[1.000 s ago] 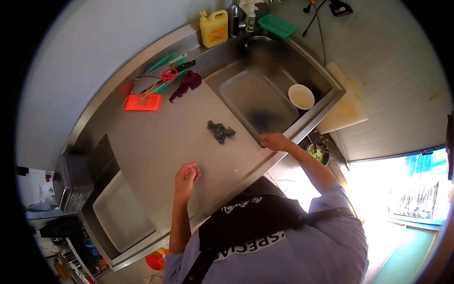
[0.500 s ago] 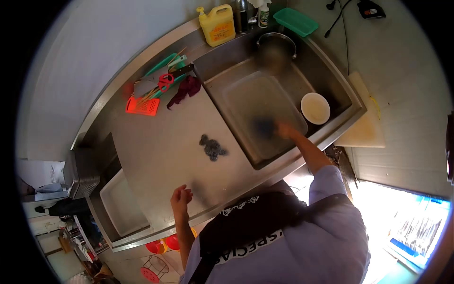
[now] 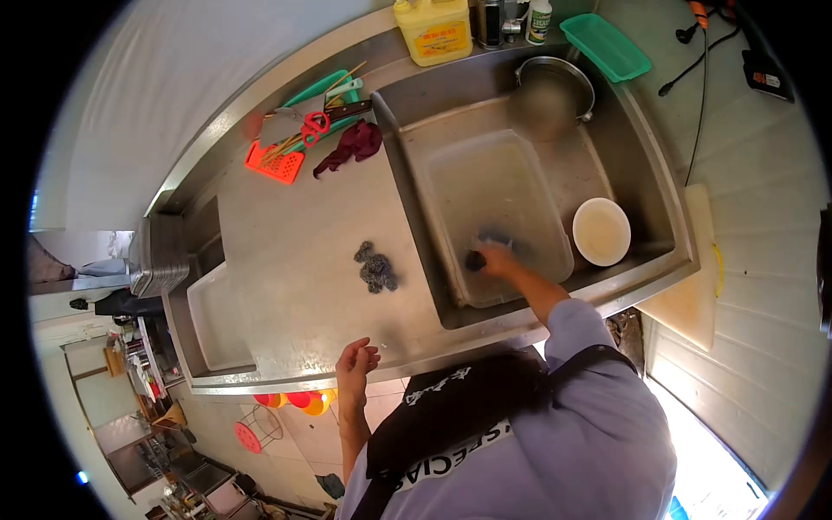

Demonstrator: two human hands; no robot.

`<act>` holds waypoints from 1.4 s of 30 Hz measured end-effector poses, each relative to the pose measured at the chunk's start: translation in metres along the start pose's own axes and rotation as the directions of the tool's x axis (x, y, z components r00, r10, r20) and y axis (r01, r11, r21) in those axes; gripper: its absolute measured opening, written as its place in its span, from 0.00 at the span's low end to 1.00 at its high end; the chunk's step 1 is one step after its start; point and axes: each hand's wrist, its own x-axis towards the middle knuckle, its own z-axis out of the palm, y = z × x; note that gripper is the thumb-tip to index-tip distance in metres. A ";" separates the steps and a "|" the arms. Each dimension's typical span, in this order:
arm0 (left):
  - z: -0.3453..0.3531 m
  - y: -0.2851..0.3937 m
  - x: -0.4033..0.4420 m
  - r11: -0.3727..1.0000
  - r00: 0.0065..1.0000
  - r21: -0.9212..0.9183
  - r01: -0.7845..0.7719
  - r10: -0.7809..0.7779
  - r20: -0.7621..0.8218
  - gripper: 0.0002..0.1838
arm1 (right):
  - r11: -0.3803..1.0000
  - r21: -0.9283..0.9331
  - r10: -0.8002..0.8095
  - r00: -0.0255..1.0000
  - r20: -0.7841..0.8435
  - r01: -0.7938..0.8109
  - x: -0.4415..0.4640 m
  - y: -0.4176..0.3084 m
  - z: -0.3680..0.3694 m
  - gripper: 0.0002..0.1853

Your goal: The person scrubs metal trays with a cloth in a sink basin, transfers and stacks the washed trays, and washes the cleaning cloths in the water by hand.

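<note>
My right hand [image 3: 497,260] is over the clear plastic tub [image 3: 555,201] of cloudy water in the sink. Its fingers are closed round a small dark lump [image 3: 474,261], whose kind I cannot make out. Just beyond, a dark bluish patch shows in the water. My left hand [image 3: 356,357] hovers by the counter's front edge, fingers loosely bent and holding nothing. Ahead of it, grey steel wool scourers [image 3: 376,269] lie bunched on the steel counter [image 3: 295,286].
A white bowl [image 3: 601,231] and a metal pot [image 3: 555,97] stand in the sink [image 3: 646,165]. Behind are a yellow jug [image 3: 436,33] and a green tray [image 3: 605,47]. Red-handled scissors [image 3: 315,127], a knife [image 3: 349,110], an orange basket [image 3: 276,165] and a maroon cloth [image 3: 351,149] sit at the back.
My right hand has moved slightly toward the near left of the tub, and the dark lump shows more clearly. The view has shifted; my left hand stays by the counter edge.
</note>
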 end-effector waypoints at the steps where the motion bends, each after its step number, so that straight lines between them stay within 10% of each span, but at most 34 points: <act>1: 0.004 0.003 0.001 1.000 1.000 0.013 0.002 -0.002 0.000 0.14 | 0.987 0.048 0.154 0.988 0.001 -0.154 -0.004 -0.008 -0.009 0.35; 3: 0.008 0.009 0.008 0.998 1.000 0.062 -0.001 0.000 0.026 0.14 | 0.877 0.140 0.460 0.887 0.033 -0.460 -0.024 -0.027 -0.037 0.30; 8: 0.047 0.039 0.026 0.985 0.987 0.136 -0.111 0.093 0.129 0.14 | 0.983 -0.132 0.167 0.912 0.374 -0.125 -0.022 -0.031 -0.032 0.23; 12: 0.072 0.072 0.037 0.964 0.965 0.150 -0.218 0.191 0.178 0.14 | 0.933 -0.313 0.313 0.837 0.449 -0.181 -0.007 0.026 -0.019 0.15; 13: 0.074 0.078 0.039 0.956 0.960 0.152 -0.251 0.226 0.164 0.14 | 0.940 0.070 0.266 0.844 0.465 -0.335 -0.008 0.024 -0.035 0.12; 15: 0.071 0.079 0.051 0.943 0.950 0.141 -0.302 0.285 0.129 0.13 | 0.488 0.722 0.182 0.866 0.465 -0.490 -0.028 0.021 -0.072 0.09; 18: 0.060 0.090 0.078 0.926 0.928 0.104 -0.364 0.350 0.131 0.12 | 0.366 0.862 -0.075 0.912 0.402 -0.350 -0.053 -0.008 -0.146 0.07; 21: 0.060 0.124 0.113 0.899 0.928 0.238 -0.368 0.341 0.148 0.12 | 0.447 0.814 -0.124 0.876 0.466 -0.370 -0.058 -0.011 -0.181 0.13; 24: 0.064 0.137 0.184 0.854 0.922 0.348 -0.387 0.346 0.175 0.14 | 0.986 0.165 -0.082 0.894 0.441 0.009 -0.056 -0.001 -0.167 0.19; 28: 0.079 0.151 0.280 0.642 0.808 0.526 -0.558 0.566 0.166 0.23 | 0.966 -0.256 0.098 0.871 0.481 0.033 -0.066 -0.010 -0.151 0.19; 32: 0.082 0.172 0.351 0.401 0.670 0.693 -0.599 0.725 0.159 0.34 | 0.997 0.076 -0.027 0.992 0.126 0.017 -0.065 0.010 -0.141 0.17; 36: 0.104 0.183 0.377 0.724 0.853 0.497 -0.479 0.517 0.068 0.37 | 0.984 0.161 0.061 0.991 0.118 -0.080 -0.066 0.014 -0.142 0.19; 42: 0.137 0.209 0.338 0.577 0.859 0.669 -0.469 0.476 0.191 0.22 | 0.791 0.601 0.049 0.991 0.129 -0.117 -0.041 0.023 -0.116 0.21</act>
